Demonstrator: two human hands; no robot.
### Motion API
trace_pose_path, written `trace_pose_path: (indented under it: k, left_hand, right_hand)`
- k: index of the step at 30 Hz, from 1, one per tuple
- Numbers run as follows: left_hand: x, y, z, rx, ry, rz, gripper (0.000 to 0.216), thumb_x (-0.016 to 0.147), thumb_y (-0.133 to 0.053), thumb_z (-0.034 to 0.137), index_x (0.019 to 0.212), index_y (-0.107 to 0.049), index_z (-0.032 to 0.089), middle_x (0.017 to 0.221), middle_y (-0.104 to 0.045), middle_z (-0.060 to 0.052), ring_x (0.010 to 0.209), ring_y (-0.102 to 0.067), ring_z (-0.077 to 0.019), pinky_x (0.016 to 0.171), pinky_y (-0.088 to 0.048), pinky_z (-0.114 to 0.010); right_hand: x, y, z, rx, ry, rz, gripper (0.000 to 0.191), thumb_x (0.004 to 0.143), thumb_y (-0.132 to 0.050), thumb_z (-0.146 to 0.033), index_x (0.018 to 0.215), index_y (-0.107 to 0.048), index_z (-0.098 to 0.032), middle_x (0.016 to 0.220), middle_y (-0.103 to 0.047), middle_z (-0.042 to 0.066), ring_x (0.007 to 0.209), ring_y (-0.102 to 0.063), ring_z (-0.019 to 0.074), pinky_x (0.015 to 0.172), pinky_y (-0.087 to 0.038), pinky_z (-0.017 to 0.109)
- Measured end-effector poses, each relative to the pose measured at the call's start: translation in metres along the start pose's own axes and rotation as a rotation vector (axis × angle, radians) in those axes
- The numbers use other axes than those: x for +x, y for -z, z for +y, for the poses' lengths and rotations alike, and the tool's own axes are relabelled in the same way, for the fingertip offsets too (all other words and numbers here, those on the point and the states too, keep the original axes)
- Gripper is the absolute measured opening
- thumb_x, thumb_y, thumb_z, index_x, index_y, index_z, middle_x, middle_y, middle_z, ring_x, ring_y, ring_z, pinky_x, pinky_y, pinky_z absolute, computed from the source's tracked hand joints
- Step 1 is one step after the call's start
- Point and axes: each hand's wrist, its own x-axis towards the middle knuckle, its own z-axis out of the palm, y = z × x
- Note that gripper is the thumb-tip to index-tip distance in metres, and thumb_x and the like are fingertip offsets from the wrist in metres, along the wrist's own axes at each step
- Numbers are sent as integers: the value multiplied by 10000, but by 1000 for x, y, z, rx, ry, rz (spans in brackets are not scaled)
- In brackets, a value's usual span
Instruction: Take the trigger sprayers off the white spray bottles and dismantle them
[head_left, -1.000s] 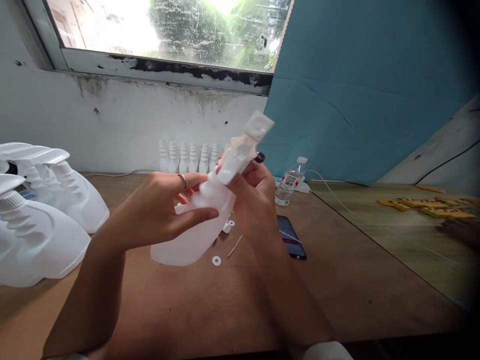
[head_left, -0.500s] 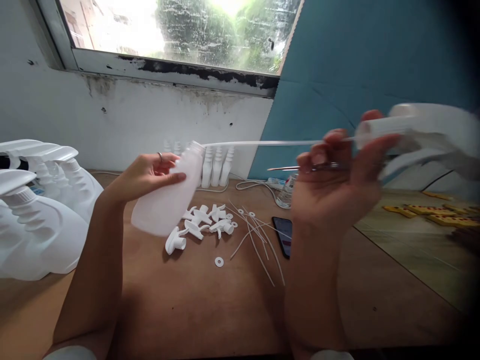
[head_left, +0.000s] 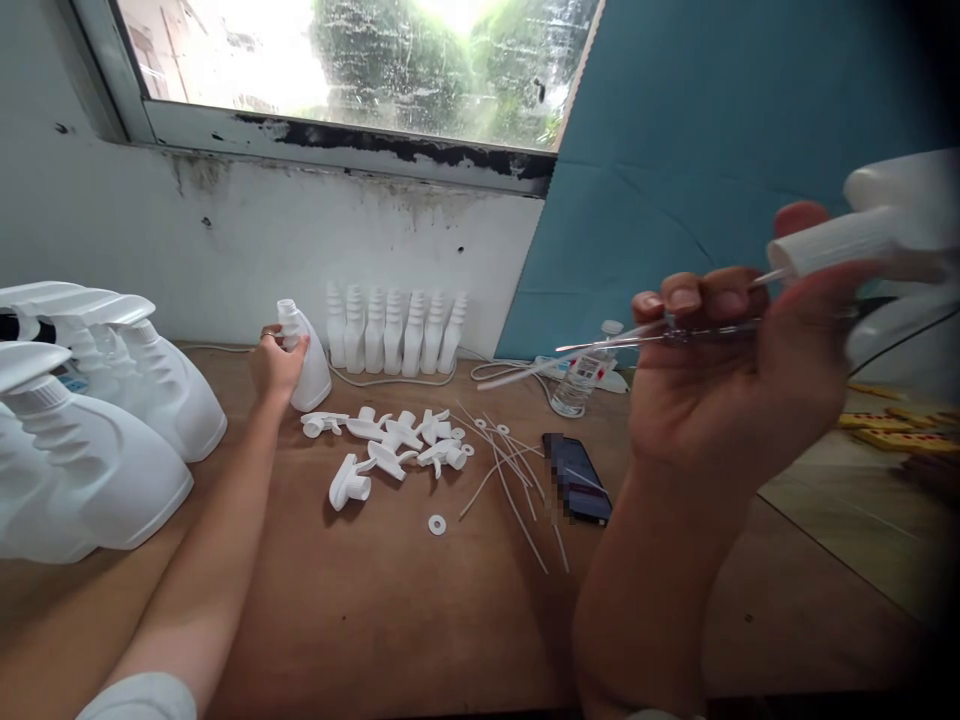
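My left hand (head_left: 281,362) is closed around the neck of a white plastic spray bottle (head_left: 315,375) without a head, near upright at the back of the table. Raised at the right, my right hand (head_left: 735,390) grips a white trigger spray head (head_left: 832,245), partly blurred. Its thin dip tube (head_left: 517,377) points left, its middle part hidden by my fingers. A slim shiny metal tool (head_left: 630,340) also lies in that hand; its exact kind is unclear. Several loose trigger heads (head_left: 388,458) lie on the table between my hands.
Several bottles (head_left: 394,335) line the wall. Larger bottles with fitted heads (head_left: 127,450) stand at the left. Loose tubes (head_left: 510,475), a washer (head_left: 436,525), a phone (head_left: 581,480), a clear water bottle (head_left: 581,375) and a white cable (head_left: 367,380) are on the table.
My left hand has carried the bottle away from the tube's end, left and back to the table, turning it more upright. My right hand has moved right with the spray head and tube.
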Motion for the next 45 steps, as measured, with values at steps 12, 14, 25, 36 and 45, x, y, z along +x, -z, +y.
trace_pose_path:
  k: [12, 14, 25, 36, 45]
  left_hand:
    - [-4, -8, 14, 86, 0, -331, 498, 731, -689, 383, 1139, -613, 108, 1164, -679, -209, 1095, -636, -375, 872, -502, -391]
    - [-13, -13, 39, 22, -37, -315, 541, 780, -651, 452, 1208, -570, 131, 1219, -665, -171, 1117, -634, -321, 891, -498, -347]
    - [-98, -138, 150, -100, -201, -589, 545, 759, -679, 435, 1201, -507, 167, 1145, -687, -159, 1058, -666, -314, 806, -502, -333]
    - [-110, -176, 155, -93, -238, -664, 565, 896, -565, 443, 1340, -429, 123, 1317, -567, -241, 1227, -562, -350, 960, -440, -396]
    - [-110, -171, 159, -149, -209, -736, 705, 869, -595, 497, 1425, -366, 129, 1410, -487, -256, 1286, -502, -392, 1026, -398, -466]
  right_hand:
    - [2, 2, -1, -46, -69, 17, 422, 1006, -328, -158, 849, -719, -139, 669, -338, -7, 563, -372, 73, 537, -307, 230]
    - [1, 3, -4, -56, -54, 17, 412, 993, -340, -148, 881, -737, -136, 689, -316, -5, 576, -358, 71, 545, -312, 228]
    - [-3, 8, -15, -113, -5, 67, 294, 933, -454, -195, 845, -730, -148, 673, -274, -18, 585, -298, 93, 567, -300, 254]
    - [-3, 13, -10, -371, 12, 13, 218, 905, -516, -405, 833, -658, -257, 710, -223, -26, 609, -325, 128, 620, -340, 309]
    - [-6, 5, -7, -345, 12, 47, 157, 885, -539, -353, 819, -632, -246, 761, -292, -5, 679, -362, 137, 663, -360, 306]
